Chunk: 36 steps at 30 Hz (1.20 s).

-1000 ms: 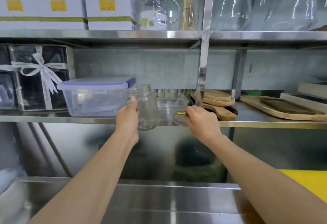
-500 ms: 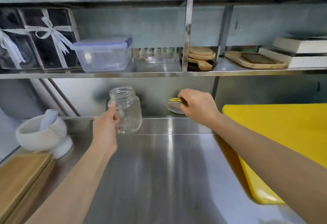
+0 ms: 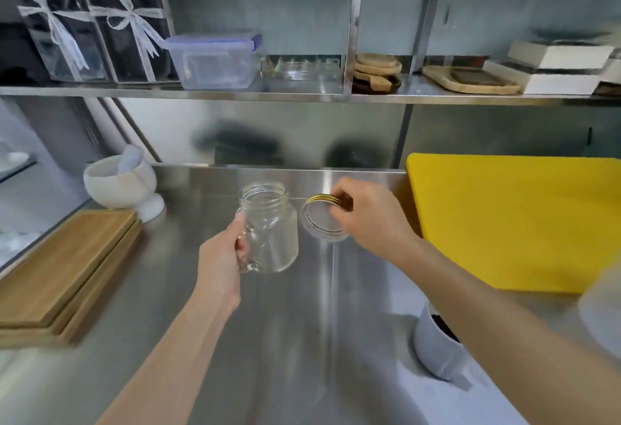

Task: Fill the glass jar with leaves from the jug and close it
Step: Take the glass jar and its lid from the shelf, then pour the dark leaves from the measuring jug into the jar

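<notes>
- The left hand (image 3: 220, 258) has its grip closed round the handle of the jar (image 3: 268, 226); the jar is clear, empty and open-mouthed, upright, low over the steel bench (image 3: 302, 340). Whether its base touches the bench I cannot tell.
- The right hand (image 3: 366, 219) pinches the lid (image 3: 321, 218) by its gold rim, tilted, just right of the jar's mouth and apart from it.
- The jug (image 3: 437, 347), grey with dark leaves inside, stands on the bench near the right forearm, partly hidden by it.
- A yellow board (image 3: 521, 223) lies on the right; a white mortar (image 3: 117, 182) and wooden boards (image 3: 64, 270) sit on the left.
- On the shelf (image 3: 201, 93) above stands a plastic box (image 3: 215, 60).
</notes>
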Motion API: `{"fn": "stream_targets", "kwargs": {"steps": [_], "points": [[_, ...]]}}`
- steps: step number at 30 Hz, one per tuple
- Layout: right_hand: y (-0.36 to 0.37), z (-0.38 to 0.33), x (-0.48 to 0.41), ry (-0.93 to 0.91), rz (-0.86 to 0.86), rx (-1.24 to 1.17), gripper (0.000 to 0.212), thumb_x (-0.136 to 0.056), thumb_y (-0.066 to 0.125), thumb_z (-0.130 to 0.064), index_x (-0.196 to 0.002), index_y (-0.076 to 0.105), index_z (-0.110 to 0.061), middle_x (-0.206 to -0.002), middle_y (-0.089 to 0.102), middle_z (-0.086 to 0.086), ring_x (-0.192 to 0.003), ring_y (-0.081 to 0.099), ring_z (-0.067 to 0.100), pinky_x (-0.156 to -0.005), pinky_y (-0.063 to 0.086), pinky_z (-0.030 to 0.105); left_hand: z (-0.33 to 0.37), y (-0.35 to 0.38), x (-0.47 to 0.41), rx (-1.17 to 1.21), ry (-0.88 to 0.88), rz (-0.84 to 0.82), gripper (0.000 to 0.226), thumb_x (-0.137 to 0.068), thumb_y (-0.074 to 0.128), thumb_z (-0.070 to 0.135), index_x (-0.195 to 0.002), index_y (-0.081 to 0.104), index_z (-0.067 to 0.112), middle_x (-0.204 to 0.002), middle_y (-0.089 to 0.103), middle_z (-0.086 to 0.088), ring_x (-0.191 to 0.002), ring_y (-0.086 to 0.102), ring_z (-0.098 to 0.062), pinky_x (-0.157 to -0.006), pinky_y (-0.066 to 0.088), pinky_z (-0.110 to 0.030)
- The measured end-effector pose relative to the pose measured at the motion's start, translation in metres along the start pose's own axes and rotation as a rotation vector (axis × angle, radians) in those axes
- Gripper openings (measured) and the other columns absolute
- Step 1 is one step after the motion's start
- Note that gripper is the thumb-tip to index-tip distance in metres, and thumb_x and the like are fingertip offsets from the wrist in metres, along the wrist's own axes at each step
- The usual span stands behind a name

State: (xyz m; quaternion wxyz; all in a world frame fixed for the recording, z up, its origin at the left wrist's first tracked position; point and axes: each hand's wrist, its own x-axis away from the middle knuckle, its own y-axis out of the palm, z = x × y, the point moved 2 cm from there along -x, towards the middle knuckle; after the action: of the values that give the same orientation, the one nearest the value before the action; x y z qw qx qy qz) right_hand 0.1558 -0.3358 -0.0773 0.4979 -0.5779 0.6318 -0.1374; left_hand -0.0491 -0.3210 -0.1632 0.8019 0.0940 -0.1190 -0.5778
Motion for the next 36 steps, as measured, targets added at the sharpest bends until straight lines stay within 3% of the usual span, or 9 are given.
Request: {"fn": "stream_targets", "kwargs": {"steps": [4,9,13,15,19,24,26,31,36], "points": [[0.018,0.01,0.053,0.27,0.009,-0.189,0.011,-0.085,0.061,-0.021,-0.076,0.059,-0.015,-0.067,0.06,0.0,-0.064,0.057,0.019,-0.053,0.051,0.032,-0.035,-0.016,0.029,-0.048,-0.079,-0.001,0.036,-0.069,0.067,0.043,-0.048,0.045,0.024,-0.044,0.029,0.008,-0.043,0.023,-0.011,-0.056,0.018,-0.032],[0.053,0.034,0.124,0.674,-0.072,-0.516,0.016,-0.082,0.063,-0.013,-0.068,0.056,-0.015,-0.074,0.06,0.005,-0.059,0.06,0.019,-0.035,0.047,0.022,-0.07,-0.031,0.056,-0.132,-0.123,0.044,0.043,-0.071,0.067,0.043,-0.043,0.04,0.024,-0.041,0.028,0.009,-0.041,0.022,-0.01,-0.051,0.017,-0.031],[0.076,0.049,0.167,0.834,-0.181,-0.522,0.012,-0.082,0.061,-0.01,-0.072,0.057,-0.006,-0.075,0.061,0.012,-0.039,0.057,0.018,-0.036,0.05,0.028,-0.087,-0.038,0.071,-0.141,-0.135,0.052,0.044,-0.077,0.065,0.036,-0.041,0.043,0.023,-0.041,0.029,0.008,-0.041,0.022,-0.011,-0.051,0.018,-0.031],[0.081,0.057,0.18,0.852,-0.203,-0.498,0.012,-0.082,0.06,-0.01,-0.071,0.056,-0.007,-0.076,0.061,0.012,-0.039,0.056,0.018,-0.035,0.048,0.027,-0.093,-0.04,0.077,-0.13,-0.156,0.062,0.048,-0.077,0.066,0.036,-0.039,0.039,0.023,-0.041,0.029,0.008,-0.041,0.022,-0.012,-0.052,0.018,-0.031],[0.087,0.064,0.194,0.84,-0.215,-0.475,0.012,-0.082,0.061,-0.011,-0.071,0.055,-0.014,-0.077,0.059,0.008,-0.058,0.055,0.021,-0.034,0.043,0.021,-0.102,-0.04,0.088,-0.132,-0.154,0.067,0.051,-0.077,0.066,0.036,-0.043,0.031,0.02,-0.042,0.027,0.007,-0.044,0.021,-0.012,-0.054,0.017,-0.032],[0.092,0.068,0.205,0.766,-0.255,-0.356,0.007,-0.083,0.062,-0.017,-0.078,0.057,-0.016,-0.071,0.06,-0.001,-0.07,0.057,0.019,-0.063,0.046,0.03,-0.11,-0.041,0.094,-0.144,-0.158,0.063,0.046,-0.078,0.064,0.036,-0.048,0.035,0.017,-0.042,0.027,0.008,-0.045,0.022,-0.012,-0.055,0.018,-0.031],[0.093,0.069,0.21,0.762,-0.259,-0.335,0.006,-0.083,0.061,-0.018,-0.08,0.059,-0.014,-0.074,0.063,0.001,-0.072,0.058,0.019,-0.066,0.046,0.031,-0.113,-0.041,0.095,-0.142,-0.157,0.06,0.044,-0.078,0.064,0.037,-0.053,0.036,0.013,-0.042,0.027,0.008,-0.047,0.022,-0.013,-0.056,0.017,-0.032],[0.095,0.073,0.216,0.733,-0.294,-0.245,0.009,-0.085,0.057,-0.023,-0.083,0.059,-0.014,-0.081,0.066,0.004,-0.077,0.059,0.02,-0.068,0.046,0.033,-0.121,-0.044,0.094,-0.11,-0.156,0.042,0.04,-0.068,0.063,0.044,-0.06,0.046,0.01,-0.044,0.025,0.006,-0.048,0.02,-0.014,-0.057,0.016,-0.035],[0.097,0.077,0.217,0.667,-0.291,-0.193,0.01,-0.086,0.057,-0.022,-0.081,0.057,-0.014,-0.085,0.063,0.004,-0.075,0.055,0.019,-0.064,0.041,0.028,-0.127,-0.044,0.094,-0.114,-0.178,0.064,0.043,-0.077,0.062,0.041,-0.046,0.045,0.016,-0.041,0.027,0.007,-0.041,0.023,-0.013,-0.055,0.021,-0.033]]}}
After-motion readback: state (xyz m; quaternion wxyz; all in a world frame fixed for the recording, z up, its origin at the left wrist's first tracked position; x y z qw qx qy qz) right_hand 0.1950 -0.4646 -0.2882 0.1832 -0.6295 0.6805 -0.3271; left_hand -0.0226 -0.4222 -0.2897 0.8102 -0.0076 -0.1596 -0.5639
